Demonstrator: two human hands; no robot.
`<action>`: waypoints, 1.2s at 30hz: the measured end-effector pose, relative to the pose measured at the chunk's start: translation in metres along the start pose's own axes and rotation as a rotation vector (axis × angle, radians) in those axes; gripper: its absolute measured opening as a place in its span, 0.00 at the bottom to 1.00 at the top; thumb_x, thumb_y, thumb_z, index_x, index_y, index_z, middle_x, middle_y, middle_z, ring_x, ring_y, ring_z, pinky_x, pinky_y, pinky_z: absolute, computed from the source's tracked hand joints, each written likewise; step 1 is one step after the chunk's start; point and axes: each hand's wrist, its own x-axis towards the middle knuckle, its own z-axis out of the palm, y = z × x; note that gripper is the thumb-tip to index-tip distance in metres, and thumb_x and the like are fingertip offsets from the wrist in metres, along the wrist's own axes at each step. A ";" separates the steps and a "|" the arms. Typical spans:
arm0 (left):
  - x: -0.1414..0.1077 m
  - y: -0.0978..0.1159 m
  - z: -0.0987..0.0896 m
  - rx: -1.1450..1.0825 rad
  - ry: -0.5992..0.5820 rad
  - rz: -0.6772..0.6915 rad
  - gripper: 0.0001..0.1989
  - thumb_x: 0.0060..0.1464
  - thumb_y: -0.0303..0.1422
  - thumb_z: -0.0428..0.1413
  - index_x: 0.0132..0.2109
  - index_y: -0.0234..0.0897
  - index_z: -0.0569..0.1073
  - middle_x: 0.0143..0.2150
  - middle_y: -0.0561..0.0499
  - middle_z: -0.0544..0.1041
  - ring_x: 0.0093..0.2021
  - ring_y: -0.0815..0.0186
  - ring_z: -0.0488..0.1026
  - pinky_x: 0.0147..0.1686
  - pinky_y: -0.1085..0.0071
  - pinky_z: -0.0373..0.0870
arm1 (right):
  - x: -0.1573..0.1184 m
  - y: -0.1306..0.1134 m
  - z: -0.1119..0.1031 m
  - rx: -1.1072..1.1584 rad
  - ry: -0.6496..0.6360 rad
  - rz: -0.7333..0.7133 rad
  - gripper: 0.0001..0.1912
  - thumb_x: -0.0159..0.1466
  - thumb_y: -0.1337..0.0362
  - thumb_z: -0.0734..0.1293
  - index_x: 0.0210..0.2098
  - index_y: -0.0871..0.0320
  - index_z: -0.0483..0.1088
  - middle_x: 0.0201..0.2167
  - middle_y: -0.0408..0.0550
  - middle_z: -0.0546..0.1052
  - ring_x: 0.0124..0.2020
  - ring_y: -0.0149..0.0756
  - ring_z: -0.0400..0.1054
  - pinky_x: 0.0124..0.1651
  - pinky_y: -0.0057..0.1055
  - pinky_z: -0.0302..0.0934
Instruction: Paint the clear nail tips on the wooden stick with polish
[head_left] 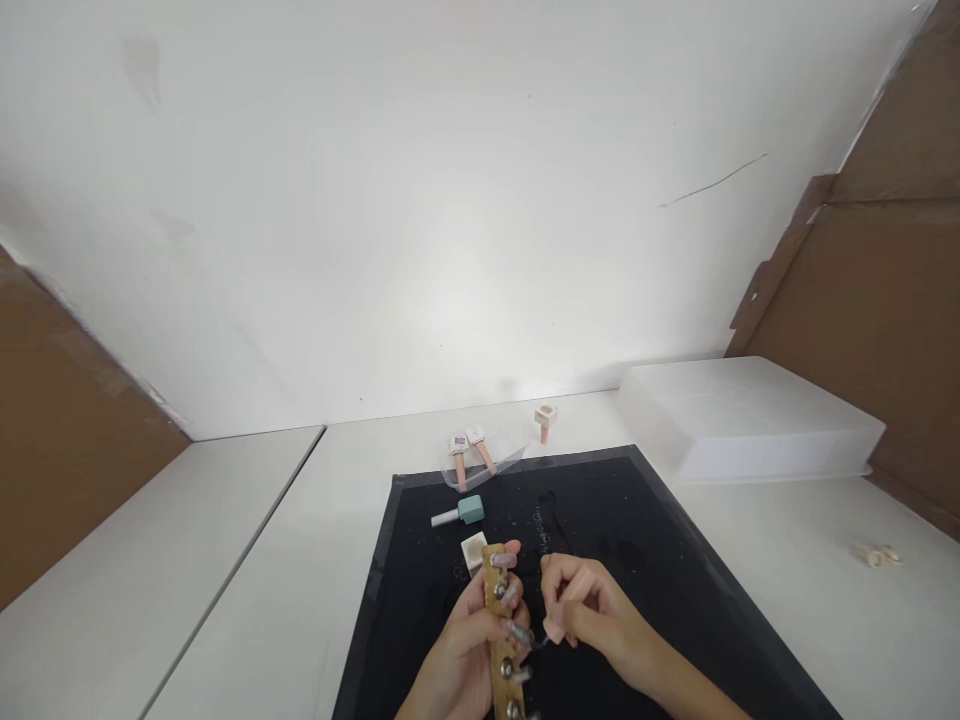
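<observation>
My left hand [471, 640] is closed around a narrow wooden strip [499, 655] with round metal studs, held upright above the black mat. Several greyish false nails [517, 632] stick out from its right side. In my right hand [592, 615] is a pink nail polish brush [571, 600], pinched by its cap. The brush end points left and meets or nearly meets one of the middle nails; exact contact is too small to tell. Just behind the strip, a white square bottle [474, 550] stands on the mat, partly hidden by it.
Beyond my hands, a green bottle with a white cap [470, 510] lies on the black mat [600, 500]. A clear tray [510, 455] holds two pink-capped bottles [460, 465]. Another pink-capped bottle [545, 420] lies behind. At right are a white plastic bin [750, 420] and small beige rings [876, 555].
</observation>
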 end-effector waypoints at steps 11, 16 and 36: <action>-0.001 0.001 0.001 -0.007 0.038 -0.010 0.36 0.33 0.18 0.54 0.54 0.42 0.66 0.28 0.55 0.65 0.25 0.75 0.60 0.27 0.75 0.55 | -0.001 0.009 -0.002 0.055 -0.008 -0.136 0.15 0.55 0.56 0.68 0.20 0.61 0.71 0.24 0.41 0.63 0.18 0.23 0.53 0.19 0.24 0.46; -0.001 0.002 0.001 -0.006 0.062 -0.018 0.36 0.33 0.18 0.55 0.54 0.43 0.66 0.28 0.56 0.66 0.25 0.75 0.60 0.28 0.75 0.56 | -0.002 0.002 0.000 -0.017 -0.062 -0.187 0.09 0.57 0.60 0.68 0.26 0.59 0.73 0.24 0.44 0.66 0.26 0.30 0.61 0.28 0.26 0.55; 0.000 0.001 -0.002 0.020 0.022 -0.002 0.37 0.34 0.18 0.53 0.55 0.44 0.64 0.28 0.56 0.65 0.25 0.74 0.60 0.26 0.74 0.54 | -0.001 0.002 -0.001 0.006 -0.034 -0.187 0.11 0.54 0.65 0.69 0.16 0.59 0.71 0.22 0.43 0.67 0.25 0.32 0.62 0.28 0.29 0.56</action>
